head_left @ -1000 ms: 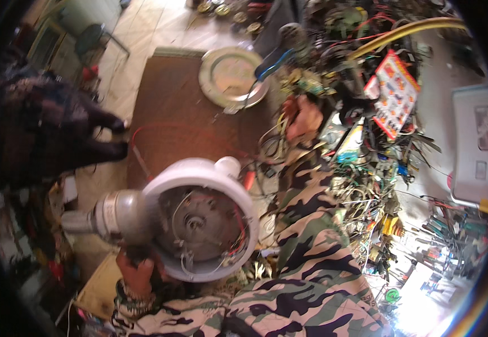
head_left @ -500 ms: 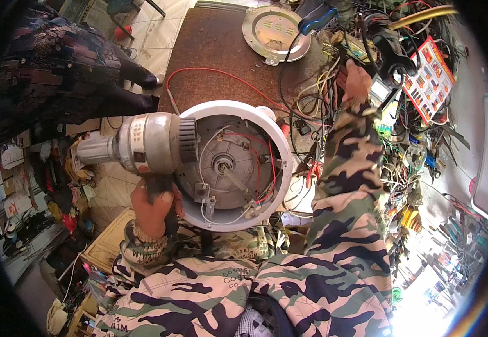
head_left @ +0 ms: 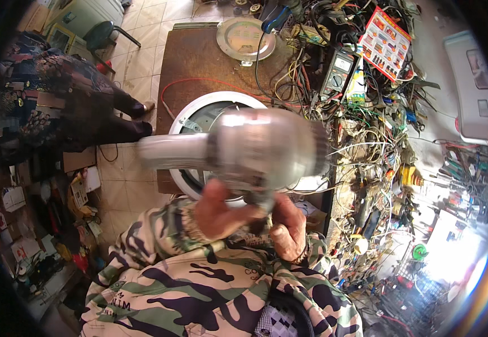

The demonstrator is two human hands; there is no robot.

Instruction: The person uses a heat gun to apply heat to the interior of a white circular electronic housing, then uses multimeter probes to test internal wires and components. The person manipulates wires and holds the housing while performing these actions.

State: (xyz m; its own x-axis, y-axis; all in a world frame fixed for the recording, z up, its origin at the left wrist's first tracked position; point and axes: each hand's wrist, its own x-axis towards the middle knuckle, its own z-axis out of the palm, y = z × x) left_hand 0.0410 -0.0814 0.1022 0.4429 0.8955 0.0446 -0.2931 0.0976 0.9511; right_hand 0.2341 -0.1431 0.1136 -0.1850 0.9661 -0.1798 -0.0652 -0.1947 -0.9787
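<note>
In front of my chest is a grey hair dryer point(head_left: 255, 149), smeared by motion, its narrow nozzle pointing left and its ribbed end right. My left hand point(head_left: 221, 216) is closed round its handle from below. Close by the lower end of the handle, my right hand point(head_left: 286, 227) is curled closed; what its fingers pinch is too small to make out. Behind the dryer stands a round white appliance housing point(head_left: 185, 121), open at the top, and the dryer covers most of its inside.
A round metal cover point(head_left: 227, 39) lies on the brown table point(head_left: 193, 64), with a red test lead point(head_left: 199, 80) nearby. At right are a multimeter point(head_left: 338, 73), a blue-handled tool point(head_left: 275, 19), a printed sheet point(head_left: 386, 42) and heaped wires point(head_left: 367, 151). Another person point(head_left: 58, 90) stands at left.
The hair dryer has moved right, from beside the housing to over it, with my left hand. My right hand has come back from the wires at the far right to the dryer's handle.
</note>
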